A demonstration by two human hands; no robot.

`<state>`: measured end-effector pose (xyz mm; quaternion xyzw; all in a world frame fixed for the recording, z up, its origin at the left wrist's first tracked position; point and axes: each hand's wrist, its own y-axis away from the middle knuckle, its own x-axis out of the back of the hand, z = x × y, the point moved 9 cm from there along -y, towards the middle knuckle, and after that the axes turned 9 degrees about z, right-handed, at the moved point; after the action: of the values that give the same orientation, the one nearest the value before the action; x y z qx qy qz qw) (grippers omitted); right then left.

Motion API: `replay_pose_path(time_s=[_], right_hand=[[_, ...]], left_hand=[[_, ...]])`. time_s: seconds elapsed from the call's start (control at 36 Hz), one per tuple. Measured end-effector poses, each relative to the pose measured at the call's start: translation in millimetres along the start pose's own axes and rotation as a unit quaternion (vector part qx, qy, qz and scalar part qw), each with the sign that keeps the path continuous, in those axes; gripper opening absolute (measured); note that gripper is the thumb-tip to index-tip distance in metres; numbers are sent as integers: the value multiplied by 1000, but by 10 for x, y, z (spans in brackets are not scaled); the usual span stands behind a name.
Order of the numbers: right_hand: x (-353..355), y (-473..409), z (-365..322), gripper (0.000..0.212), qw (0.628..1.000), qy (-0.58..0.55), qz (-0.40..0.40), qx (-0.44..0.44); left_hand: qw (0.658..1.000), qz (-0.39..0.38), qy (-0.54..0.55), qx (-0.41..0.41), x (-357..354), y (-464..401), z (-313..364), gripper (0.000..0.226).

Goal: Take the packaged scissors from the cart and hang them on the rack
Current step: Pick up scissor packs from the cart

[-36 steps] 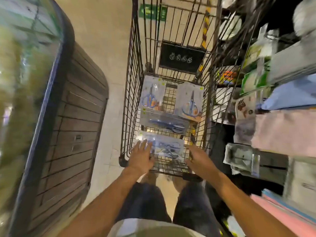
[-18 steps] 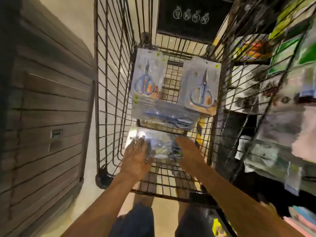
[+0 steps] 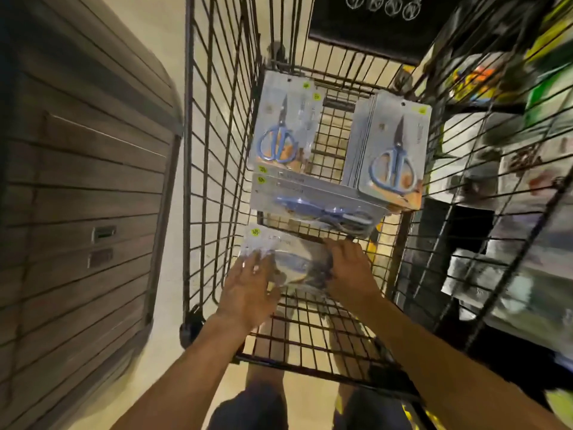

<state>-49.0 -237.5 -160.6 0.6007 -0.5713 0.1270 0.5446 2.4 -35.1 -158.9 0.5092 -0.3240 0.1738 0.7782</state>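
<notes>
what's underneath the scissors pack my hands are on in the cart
Under the nearest scissors pack only the cart wire floor shows around its edges. Left hand and right hand cover its near side, so anything directly beneath stays hidden.
</notes>
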Motion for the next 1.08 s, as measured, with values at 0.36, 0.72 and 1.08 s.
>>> replay_pose_path(time_s=[0.36, 0.72, 1.08], right_hand=[[66, 46, -39, 70, 992, -71, -61, 83], [562, 287, -174, 93, 899, -430, -2, -85], [632, 276, -539, 87, 830, -545, -60, -105]], left_hand=[[996, -22, 73, 53, -110, 83, -49, 81], [808, 105, 568, 117, 663, 133, 354, 79], [729, 200, 643, 119, 1035, 108, 431, 109]])
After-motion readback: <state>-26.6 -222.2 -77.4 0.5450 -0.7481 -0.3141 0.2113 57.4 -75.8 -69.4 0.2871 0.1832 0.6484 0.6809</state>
